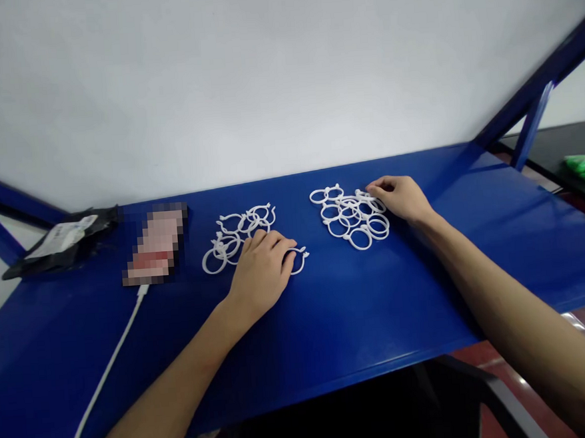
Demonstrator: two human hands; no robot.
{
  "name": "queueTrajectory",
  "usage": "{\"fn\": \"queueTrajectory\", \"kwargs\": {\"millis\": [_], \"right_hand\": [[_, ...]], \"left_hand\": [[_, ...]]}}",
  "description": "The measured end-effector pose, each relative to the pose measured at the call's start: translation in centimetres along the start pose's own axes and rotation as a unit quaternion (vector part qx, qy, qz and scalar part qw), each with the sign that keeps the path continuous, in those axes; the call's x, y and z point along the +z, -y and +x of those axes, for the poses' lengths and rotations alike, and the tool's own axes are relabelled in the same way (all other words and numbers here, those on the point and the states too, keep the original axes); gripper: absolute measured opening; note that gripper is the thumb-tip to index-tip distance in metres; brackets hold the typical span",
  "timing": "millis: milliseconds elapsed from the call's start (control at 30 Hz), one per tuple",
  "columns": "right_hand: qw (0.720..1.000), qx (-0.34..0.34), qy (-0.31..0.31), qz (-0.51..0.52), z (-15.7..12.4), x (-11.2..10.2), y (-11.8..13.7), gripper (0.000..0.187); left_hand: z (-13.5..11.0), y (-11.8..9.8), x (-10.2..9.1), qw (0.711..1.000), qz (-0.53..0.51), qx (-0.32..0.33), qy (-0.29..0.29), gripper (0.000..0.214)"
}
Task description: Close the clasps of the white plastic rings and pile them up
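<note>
Forearms reach in over the near edge of the blue shelf (379,306); the phone (155,245), blurred out, serves as marker, and its white cable (116,355) runs from it toward the camera, just beside the left forearm. Right of the phone lies the left heap (233,231) of white plastic rings; the left hand (263,269) rests palm down on that heap's near side, fingers loosely curled and close together, tips at a loose ring (299,260); whether they grip it I cannot tell. Farther right of the phone sits the right heap (352,218); the right hand (402,199) has thumb and forefinger pinched on a top ring (368,195), the other fingers tucked. Left of the phone lies a black pouch (58,243). Risks, as I judge them: the rings carry small tabs and overlap, so lifting one may drag neighbours and scatter them; a sweep of the left forearm could catch the cable and tug the phone; on the smooth shelf a nudged ring could slide off the near edge.
</note>
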State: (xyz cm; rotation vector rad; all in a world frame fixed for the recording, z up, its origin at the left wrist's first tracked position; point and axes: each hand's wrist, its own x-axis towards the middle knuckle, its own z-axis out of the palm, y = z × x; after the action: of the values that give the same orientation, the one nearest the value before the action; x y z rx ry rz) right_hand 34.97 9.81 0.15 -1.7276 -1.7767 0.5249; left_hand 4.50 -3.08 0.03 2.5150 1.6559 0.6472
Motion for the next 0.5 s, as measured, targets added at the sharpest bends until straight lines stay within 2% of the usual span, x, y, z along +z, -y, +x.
{"fn": "queueTrajectory", "kwargs": {"millis": [233, 300, 433, 500], "right_hand": [[0.999, 0.007, 0.005, -0.045, 0.2, 0.0, 0.5, 0.033], [0.998, -0.005, -0.016, -0.063, 0.1, -0.1, 0.7, 0.034], [0.983, -0.116, -0.118, -0.078, -1.4, -0.4, 2.6, 0.034], [0.975, -0.175, -0.132, -0.041, -3.3, -0.3, 4.4, 0.032]], "left_hand": [[0.1, -0.1, -0.2, 1.000, -0.011, 0.004, -0.008, 0.012], [0.1, -0.3, -0.3, 0.999, -0.027, 0.000, -0.019, 0.009], [0.2, -0.6, -0.5, 0.997, -0.052, -0.003, -0.059, 0.007], [0.2, -0.7, -0.7, 0.994, -0.062, -0.002, -0.088, 0.010]]}}
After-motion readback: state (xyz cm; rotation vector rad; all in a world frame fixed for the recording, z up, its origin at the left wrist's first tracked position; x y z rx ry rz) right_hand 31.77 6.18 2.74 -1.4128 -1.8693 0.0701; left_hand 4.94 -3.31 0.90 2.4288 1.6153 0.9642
